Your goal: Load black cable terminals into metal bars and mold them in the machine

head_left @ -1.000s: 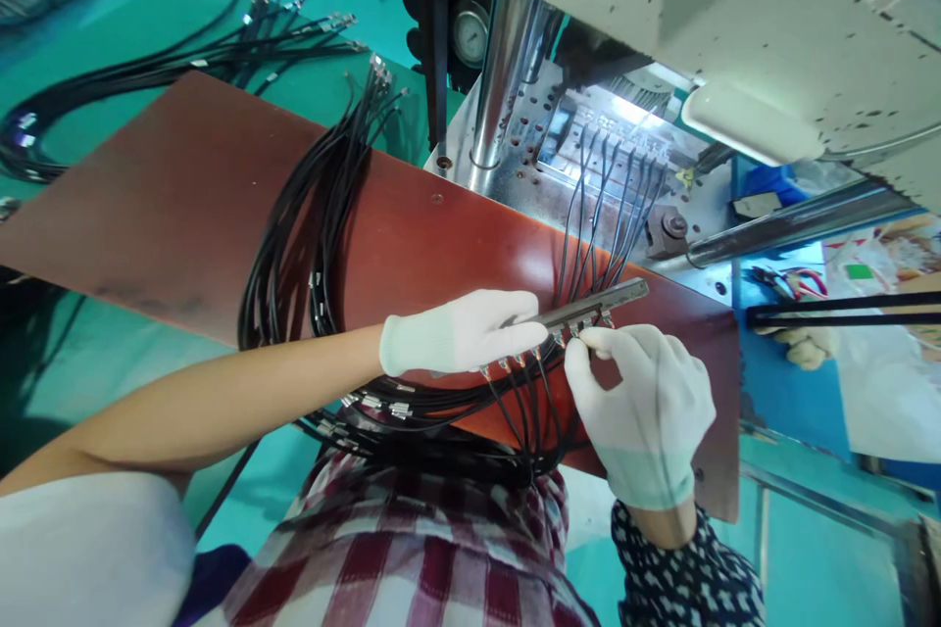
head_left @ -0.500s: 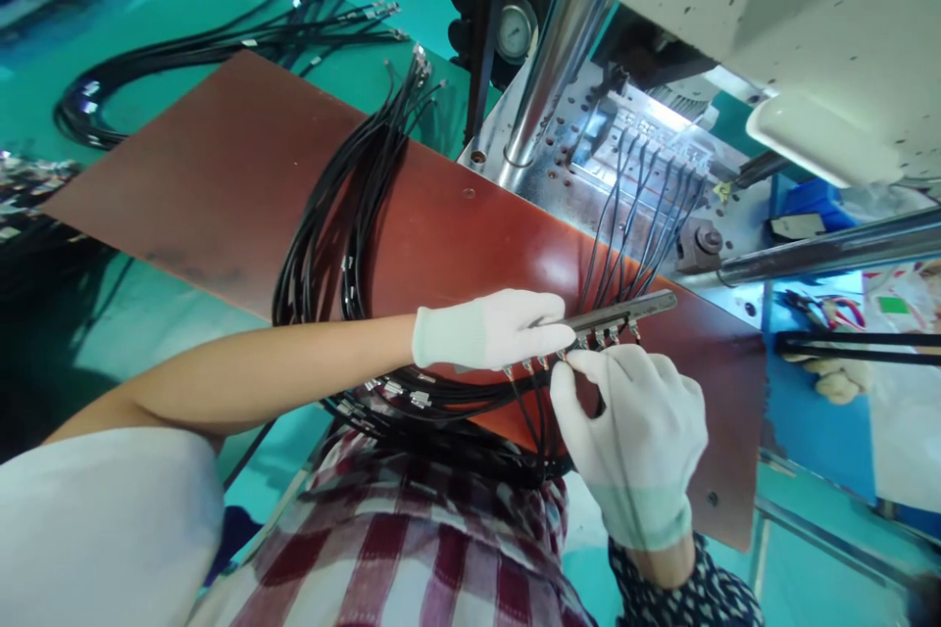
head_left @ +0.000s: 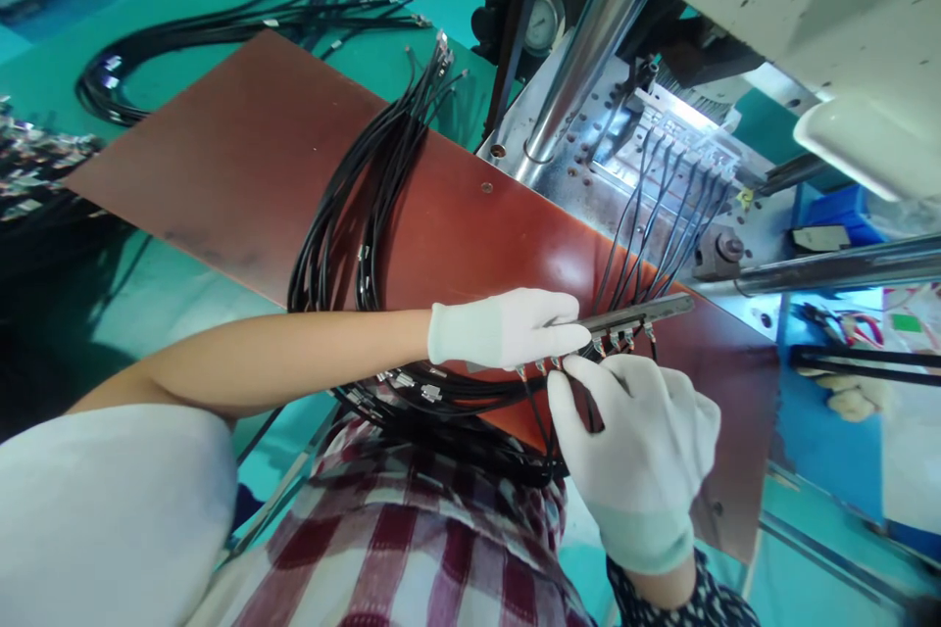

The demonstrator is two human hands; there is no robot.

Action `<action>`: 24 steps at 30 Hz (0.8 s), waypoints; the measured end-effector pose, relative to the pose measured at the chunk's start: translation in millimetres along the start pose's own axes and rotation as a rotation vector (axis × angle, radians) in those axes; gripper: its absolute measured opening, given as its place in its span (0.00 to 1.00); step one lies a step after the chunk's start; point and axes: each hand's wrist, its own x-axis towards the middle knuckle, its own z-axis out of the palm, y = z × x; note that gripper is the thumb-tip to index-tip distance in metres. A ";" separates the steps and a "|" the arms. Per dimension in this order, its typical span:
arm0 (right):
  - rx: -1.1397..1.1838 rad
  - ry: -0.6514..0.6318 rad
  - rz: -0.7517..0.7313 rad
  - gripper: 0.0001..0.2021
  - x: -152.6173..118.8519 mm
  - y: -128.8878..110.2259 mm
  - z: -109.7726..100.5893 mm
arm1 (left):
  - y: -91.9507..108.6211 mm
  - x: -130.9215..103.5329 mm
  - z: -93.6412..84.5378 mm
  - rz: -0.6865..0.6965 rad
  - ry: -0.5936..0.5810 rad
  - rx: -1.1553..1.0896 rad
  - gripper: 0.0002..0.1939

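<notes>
My left hand (head_left: 519, 328), in a white glove, grips a narrow metal bar (head_left: 647, 313) with fingers along its left part. Several small metal cable connectors (head_left: 615, 341) sit in a row along the bar's near edge, their black cables hanging toward me. My right hand (head_left: 639, 451), gloved too, pinches one of these cable connectors (head_left: 557, 363) between thumb and forefinger, just below my left fingertips. The pinched end is partly covered by the fingers. Beneath both hands lies a reddish-brown board (head_left: 470, 245).
A bundle of black cables (head_left: 374, 176) crosses the board; another cable bundle (head_left: 183, 44) lies on the green surface behind. At upper right stands a press with a steel post (head_left: 588, 59), a gauge (head_left: 542, 20) and a lit fixture (head_left: 676, 147) holding several cables. Pliers (head_left: 857, 326) lie at right.
The view has shifted, so the scene sits slightly further right. My right hand's pinch has moved a little left along the bar's row of connectors. My left hand keeps its grip.
</notes>
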 end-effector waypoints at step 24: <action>0.074 0.007 0.001 0.11 3.7 -16.2 11.5 | -2.2 -2.4 0.8 -0.030 -0.001 -0.129 0.19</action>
